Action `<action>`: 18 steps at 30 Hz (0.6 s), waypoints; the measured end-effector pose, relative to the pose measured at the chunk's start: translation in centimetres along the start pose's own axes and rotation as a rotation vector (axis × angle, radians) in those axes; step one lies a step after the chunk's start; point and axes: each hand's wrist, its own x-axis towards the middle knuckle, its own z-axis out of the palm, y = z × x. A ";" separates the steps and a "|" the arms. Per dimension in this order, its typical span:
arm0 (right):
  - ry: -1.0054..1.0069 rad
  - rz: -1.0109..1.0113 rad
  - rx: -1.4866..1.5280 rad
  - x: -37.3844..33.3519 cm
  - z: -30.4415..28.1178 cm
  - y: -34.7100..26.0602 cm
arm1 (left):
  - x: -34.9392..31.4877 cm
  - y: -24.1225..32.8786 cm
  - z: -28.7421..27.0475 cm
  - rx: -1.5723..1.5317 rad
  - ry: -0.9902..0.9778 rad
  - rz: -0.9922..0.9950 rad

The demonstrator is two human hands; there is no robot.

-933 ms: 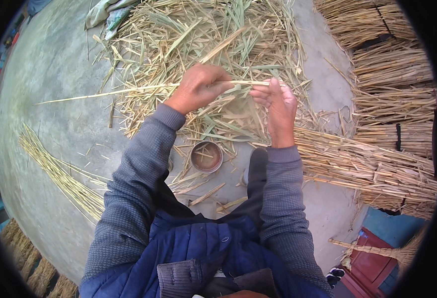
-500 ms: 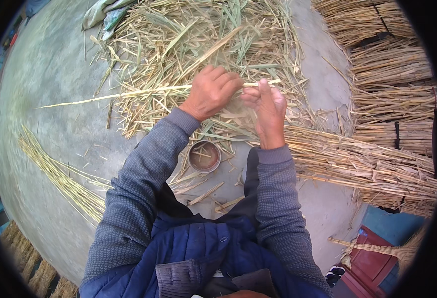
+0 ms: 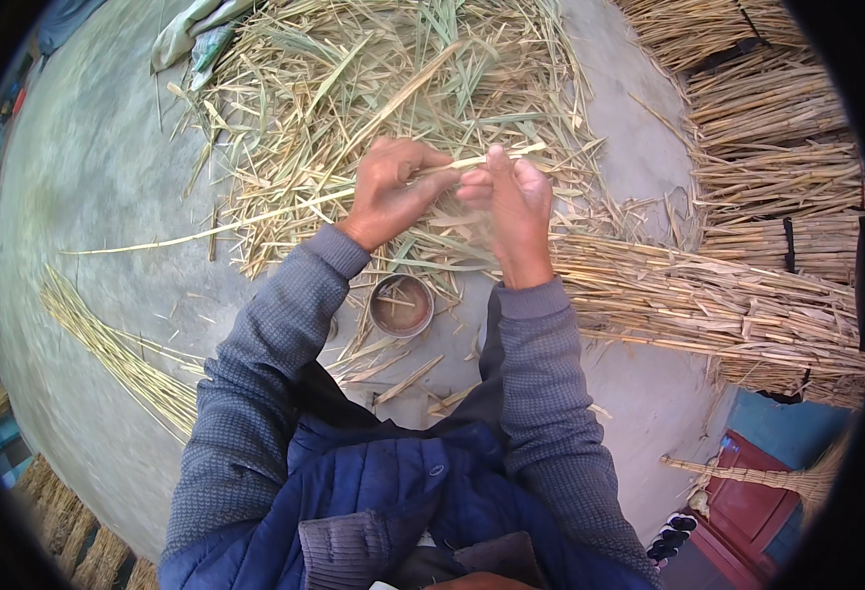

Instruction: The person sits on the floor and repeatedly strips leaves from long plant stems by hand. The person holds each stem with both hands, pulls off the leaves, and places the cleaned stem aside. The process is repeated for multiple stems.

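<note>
A long, thin, pale yellow reed stalk (image 3: 295,209) crosses in front of me, its tapering tip out over the floor at the left. My left hand (image 3: 393,192) is closed round it, thumb and fingers on either side. Close by on the right, my right hand (image 3: 513,211) pinches the stalk's thicker end with the thumb up; a short piece sticks out past it. Beneath both hands spreads a heap of dry leaf strips and husks (image 3: 354,118). A small round bowl (image 3: 401,305) with bits of straw in it stands on the floor nearer to me.
A bunch of slender stalks (image 3: 123,349) lies on the concrete floor (image 3: 88,187) at the left. To the right rests a big reed bundle (image 3: 688,305), with tied bundles (image 3: 777,123) stacked beyond. A straw broom (image 3: 747,474) and a dark red panel (image 3: 747,501) are at lower right.
Both hands have shifted slightly left with the stalk. The left hand's thumb and fingers have spread somewhat, and the stalk's thin tip has dropped nearer to me.
</note>
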 end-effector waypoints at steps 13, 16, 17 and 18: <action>0.061 -0.030 -0.049 1.6 -1.5 0.7 | 3.6 -1.8 -8.3 -0.179 0.258 -0.216; 0.059 -0.052 -0.024 1.6 -1.5 0.8 | 2.8 -3.5 -8.0 0.692 -0.089 -0.045; 0.070 -0.073 -0.001 1.8 -1.3 1.0 | 2.2 -3.9 -7.3 0.582 -0.167 -0.008; 0.102 -0.069 -0.037 1.9 -1.4 0.9 | 1.6 -4.2 -6.5 0.455 -0.268 0.031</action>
